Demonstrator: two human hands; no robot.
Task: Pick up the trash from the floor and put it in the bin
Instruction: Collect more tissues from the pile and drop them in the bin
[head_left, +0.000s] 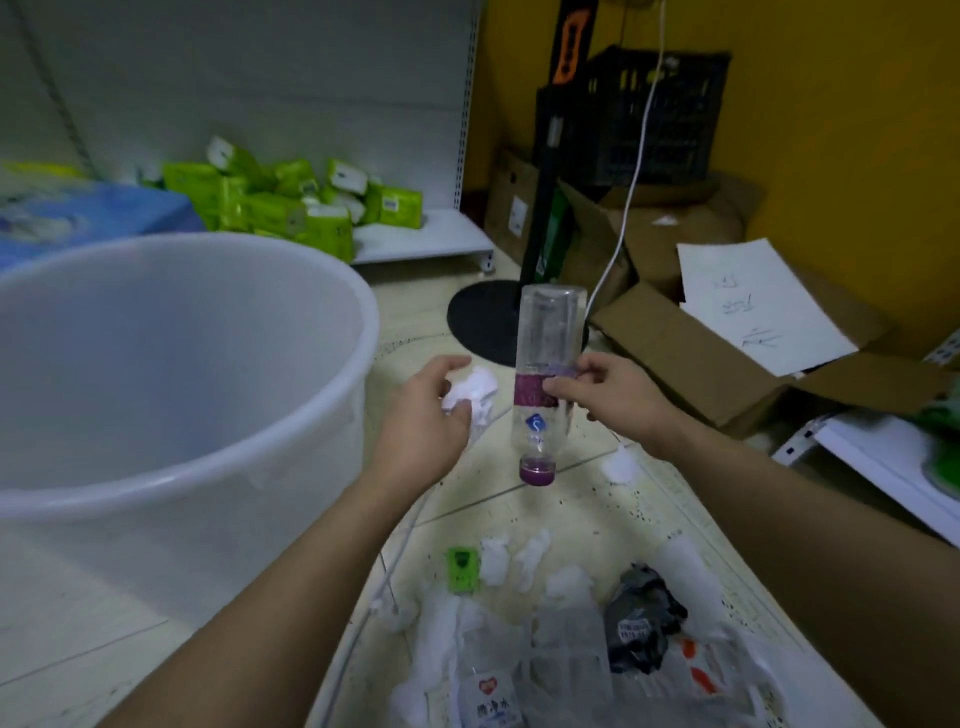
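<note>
Head view. Centre of frame: left hand (423, 410), fingers curled round a crumpled white tissue (478, 387), held in the air just right of the bin (332, 291), a large white tub filling the left of the frame. Immediately to the right: right hand (608, 395), thumb and fingertips pinching the bottle (548, 338) at its purple label. Bottle clear, inverted, near upright, purple cap (537, 469) lowest, held above the floor (571, 509) and apart from the tissue. Below the right wrist: a single white wad (621, 462) on the tiles. Lower centre, lying on the floor: further wads (511, 558), a small green packet (462, 569) beside them, a crumpled black bag (641, 618) to the right, clear wrap (519, 670) at the bottom edge. Behind the bottle: round black base (480, 317) of a stand. Right of frame: open box (675, 353) with a written sheet (753, 306) lying on it. Upper right: black crate (654, 114), white cable (623, 218) hanging before it. Upper left: green packs (291, 202) heaped on a low shelf (431, 234).
</note>
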